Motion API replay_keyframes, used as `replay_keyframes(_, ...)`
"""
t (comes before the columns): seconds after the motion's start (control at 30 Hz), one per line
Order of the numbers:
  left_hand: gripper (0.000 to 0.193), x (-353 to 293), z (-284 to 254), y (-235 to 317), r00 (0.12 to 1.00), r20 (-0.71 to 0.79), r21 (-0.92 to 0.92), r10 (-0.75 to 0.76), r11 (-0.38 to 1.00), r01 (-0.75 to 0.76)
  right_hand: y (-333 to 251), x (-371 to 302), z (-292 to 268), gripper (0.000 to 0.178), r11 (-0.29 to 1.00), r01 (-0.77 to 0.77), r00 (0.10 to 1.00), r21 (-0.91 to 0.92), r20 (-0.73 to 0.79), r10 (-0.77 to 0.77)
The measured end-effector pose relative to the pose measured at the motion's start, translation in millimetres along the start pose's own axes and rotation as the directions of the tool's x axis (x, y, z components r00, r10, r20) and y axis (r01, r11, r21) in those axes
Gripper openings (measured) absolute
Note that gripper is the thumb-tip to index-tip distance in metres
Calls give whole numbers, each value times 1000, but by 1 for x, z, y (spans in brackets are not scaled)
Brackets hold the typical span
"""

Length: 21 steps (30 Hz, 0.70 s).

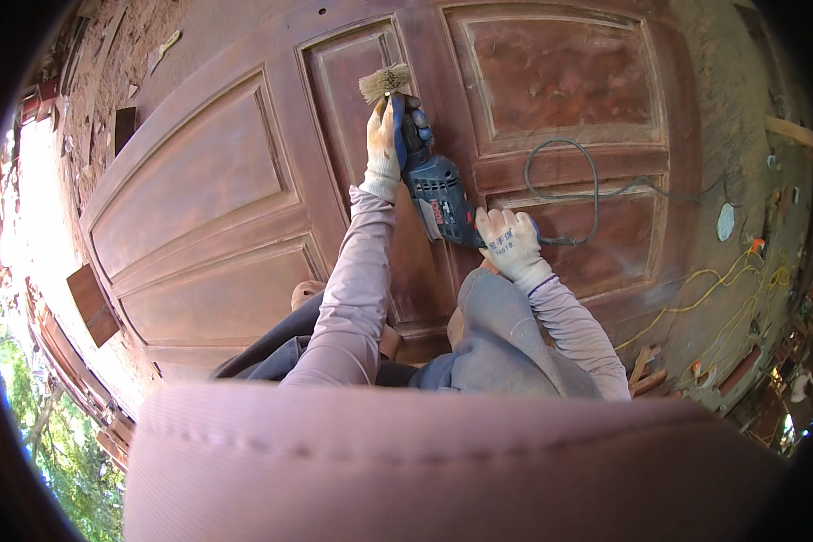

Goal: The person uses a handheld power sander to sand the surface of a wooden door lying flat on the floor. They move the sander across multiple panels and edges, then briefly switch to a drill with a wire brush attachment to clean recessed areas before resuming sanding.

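Observation:
A dark blue power drill [439, 191] with a round bristle brush [386, 83] at its tip lies across my two gloved hands. My left hand [384, 144], in a white and blue work glove, is closed round the drill's front end, just behind the brush. At the rear end, where the cord leaves, my right hand [512, 240] grips the body in a matching glove. Beneath the tool is a reddish-brown wooden panel door [425, 27], lying flat. The brush is over a narrow panel near the door's far edge; whether the bristles touch the wood I cannot tell.
The drill's black cord [596, 194] loops over the right-hand panels. Yellow cords [696, 303] and wood scraps [649, 379] lie on the dirt floor at right. A brown board [92, 304] sits by the door's left edge. My knees rest on the door's near part.

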<state>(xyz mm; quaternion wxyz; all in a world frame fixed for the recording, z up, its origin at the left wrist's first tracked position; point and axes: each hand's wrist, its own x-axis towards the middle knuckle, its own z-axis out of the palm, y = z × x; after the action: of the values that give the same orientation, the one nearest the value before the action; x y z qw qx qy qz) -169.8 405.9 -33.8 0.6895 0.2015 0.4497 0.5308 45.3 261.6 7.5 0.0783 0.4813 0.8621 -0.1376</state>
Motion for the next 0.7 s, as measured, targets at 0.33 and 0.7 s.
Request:
replay_keyframes(0.33, 36, 5, -6, -6, 998, 56, -76, 22, 997, -18, 1, -1, 0, 66, 1000, 13, 1000, -9, -21, -13)
replay_keyframes(0.7, 37, 3, -5, -5, 1000, 11, -16, 24, 1000, -24, -1, 1, -4, 70, 1000, 4, 1000, -16, -12, -4)
